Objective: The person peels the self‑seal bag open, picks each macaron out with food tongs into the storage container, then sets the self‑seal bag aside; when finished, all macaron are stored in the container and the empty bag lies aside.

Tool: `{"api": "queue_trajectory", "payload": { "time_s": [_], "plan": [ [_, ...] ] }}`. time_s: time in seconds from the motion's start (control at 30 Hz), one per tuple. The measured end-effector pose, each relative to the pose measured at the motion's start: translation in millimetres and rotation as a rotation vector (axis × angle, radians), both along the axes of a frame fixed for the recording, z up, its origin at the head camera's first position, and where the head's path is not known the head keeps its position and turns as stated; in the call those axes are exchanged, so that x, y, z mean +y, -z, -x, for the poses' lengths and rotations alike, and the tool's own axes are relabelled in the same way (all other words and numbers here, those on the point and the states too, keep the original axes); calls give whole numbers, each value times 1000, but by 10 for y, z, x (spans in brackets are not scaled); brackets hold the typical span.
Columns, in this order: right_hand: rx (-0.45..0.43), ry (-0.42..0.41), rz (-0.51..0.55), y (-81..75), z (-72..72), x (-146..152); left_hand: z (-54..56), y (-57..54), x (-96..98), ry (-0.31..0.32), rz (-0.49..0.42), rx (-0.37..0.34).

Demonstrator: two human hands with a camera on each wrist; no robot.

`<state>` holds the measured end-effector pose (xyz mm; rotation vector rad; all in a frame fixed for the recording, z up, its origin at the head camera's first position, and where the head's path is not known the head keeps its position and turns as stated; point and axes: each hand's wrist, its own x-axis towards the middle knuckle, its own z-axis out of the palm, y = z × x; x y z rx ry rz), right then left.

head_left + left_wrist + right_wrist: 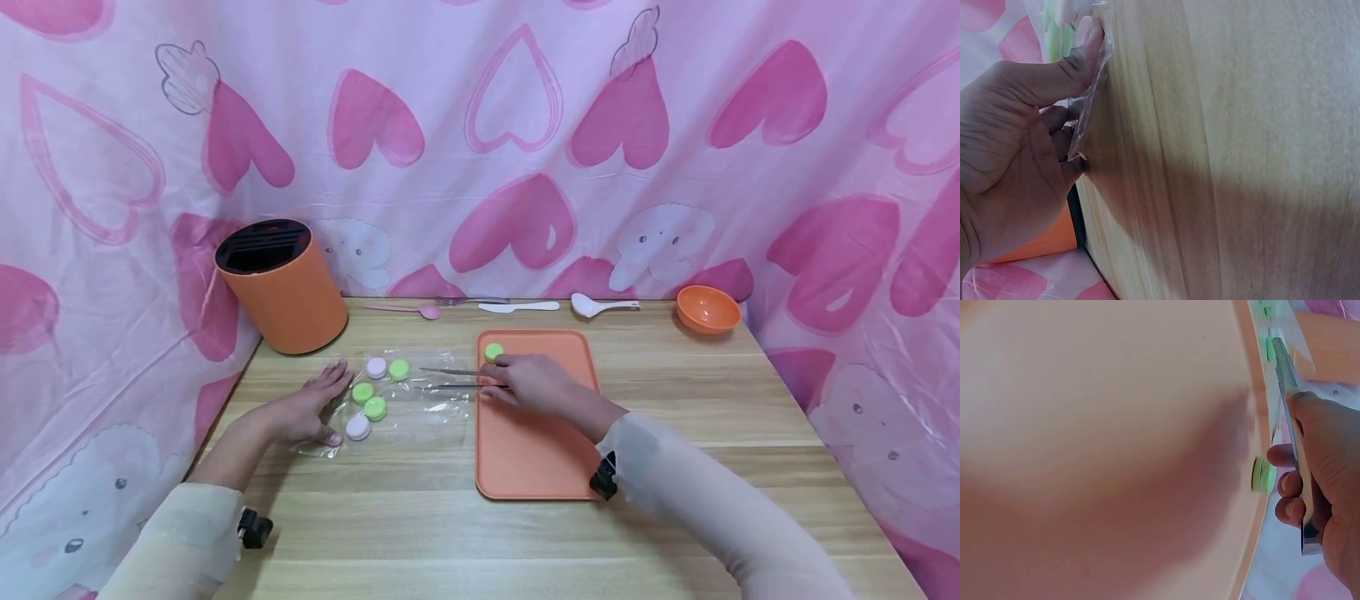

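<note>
A clear plastic bag (431, 421) lies on the table, and several macarons, lavender-white (357, 427) and green (375, 408), sit at its left part. My left hand (311, 408) rests with spread fingers on the bag's left edge; the left wrist view shows the thumb and fingertips touching the film. My right hand (528, 383) grips metal tongs (1297, 447) above the orange tray (536, 467). Their two arms stand apart, pointing left over the bag, tips a little right of a green macaron (399, 369). Another green macaron (493, 352) lies on the tray near its far left corner.
An orange knife block (288, 292) stands at the back left. Along the back edge lie a pink spoon (429, 312), a fork (472, 301), a white knife (519, 307) and a white ladle-like spoon (588, 306). An orange bowl (708, 310) stands back right, before a heart-patterned curtain (517, 108).
</note>
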<state>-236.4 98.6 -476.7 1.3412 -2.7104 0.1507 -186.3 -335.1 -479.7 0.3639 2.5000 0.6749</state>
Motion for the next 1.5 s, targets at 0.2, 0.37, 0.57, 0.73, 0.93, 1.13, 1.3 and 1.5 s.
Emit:
{"api": "queue_trajectory", "payload": {
  "time_s": [0.2,0.37,0.57,0.73,0.93,1.13,1.3,1.5],
  "plan": [
    [42,0,-2,25,45,-162,-8,-17,2,1,-3,-5],
    [14,18,1,28,71,-240,5,3,-4,-2,4,-9],
    [8,12,5,41,103,-321,1,-5,-8,1,0,-8],
    [-17,26,-16,30,103,-379,-3,-18,-1,0,3,-9],
    [-38,42,-35,42,99,-436,-8,-27,7,2,4,-9],
    [-33,39,-20,60,106,-443,-3,-20,21,8,5,-2],
    [-26,31,1,80,125,-430,-2,-22,23,3,4,-7],
    [-26,43,-15,98,127,-439,-4,-22,19,3,-2,-9]
  ]
}}
